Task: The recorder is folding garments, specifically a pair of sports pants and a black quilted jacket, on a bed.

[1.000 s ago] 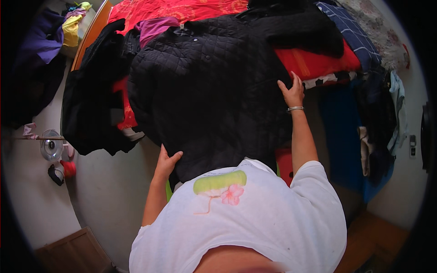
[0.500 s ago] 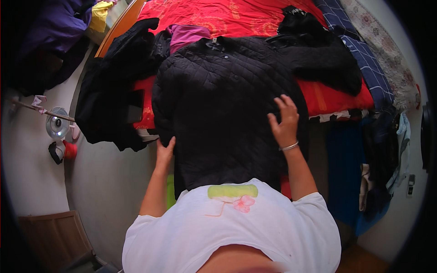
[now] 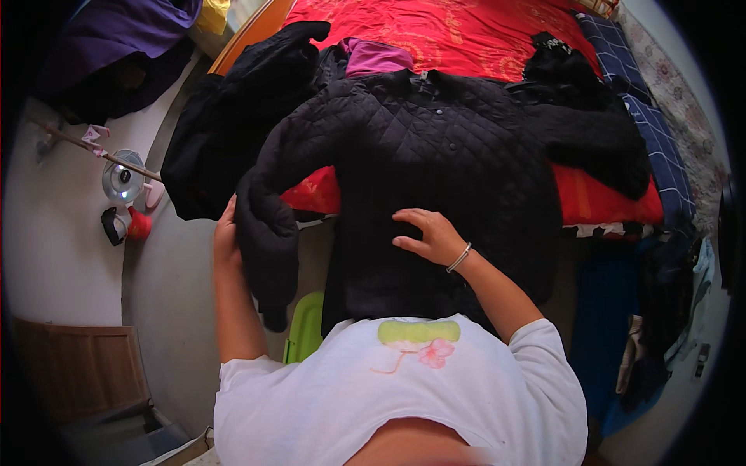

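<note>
A black quilted jacket (image 3: pixel 435 179) lies front up over the edge of the bed, its lower part hanging toward me. One sleeve (image 3: pixel 268 233) droops off the bed on the left side, its cuff pointing down. At the outer edge of that sleeve is my left hand (image 3: pixel 225 241), closed on the fabric, with some fingers hidden behind it. My right hand (image 3: pixel 434 236) rests over the middle of the jacket front, fingers apart and slightly bent, holding nothing. A bracelet circles my right wrist.
A red patterned sheet (image 3: pixel 482 39) covers the bed. Other black clothing (image 3: pixel 225 116) lies left of the jacket, beside a pink cloth (image 3: pixel 379 56). A fan (image 3: pixel 123 180) stands at the left wall. Below the sleeve is a green plastic item (image 3: pixel 309 322); clothes (image 3: pixel 668 303) hang at the right.
The left sleeve has swung outward from the jacket's body and now hangs apart from it. My left hand has moved left with it; my right hand has moved toward the jacket's middle.
</note>
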{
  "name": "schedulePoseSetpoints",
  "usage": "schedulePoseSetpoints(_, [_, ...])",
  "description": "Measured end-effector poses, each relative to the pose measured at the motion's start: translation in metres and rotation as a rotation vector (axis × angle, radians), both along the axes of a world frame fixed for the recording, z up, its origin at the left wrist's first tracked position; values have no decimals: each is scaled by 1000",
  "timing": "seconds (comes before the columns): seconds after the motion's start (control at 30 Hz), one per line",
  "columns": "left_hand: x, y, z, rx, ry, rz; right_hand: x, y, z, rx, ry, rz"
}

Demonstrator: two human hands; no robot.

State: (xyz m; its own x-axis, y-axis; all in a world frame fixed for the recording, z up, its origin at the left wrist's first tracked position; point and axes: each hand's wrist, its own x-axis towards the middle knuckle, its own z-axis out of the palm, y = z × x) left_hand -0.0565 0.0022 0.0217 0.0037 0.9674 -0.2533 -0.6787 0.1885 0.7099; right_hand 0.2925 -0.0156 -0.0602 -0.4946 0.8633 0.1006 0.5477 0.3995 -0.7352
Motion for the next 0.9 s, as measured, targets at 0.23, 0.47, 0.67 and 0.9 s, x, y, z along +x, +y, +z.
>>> schedulePoseSetpoints(0.23, [93, 4, -41, -85, -152, -16, -42, 10, 26, -872, 998, 290])
schedulePoseSetpoints(0.47, [107, -8, -57, 65, 846, -739, 64, 24, 23, -632, 796, -256])
schedulePoseSetpoints(0.67, [94, 102, -20, 918, 1584, 118, 109, 13, 18, -539, 432, -248])
schedulePoseSetpoints(0.9, [112, 187, -36, 1073, 2134, -133, 96, -35, -41, -355, 177, -179])
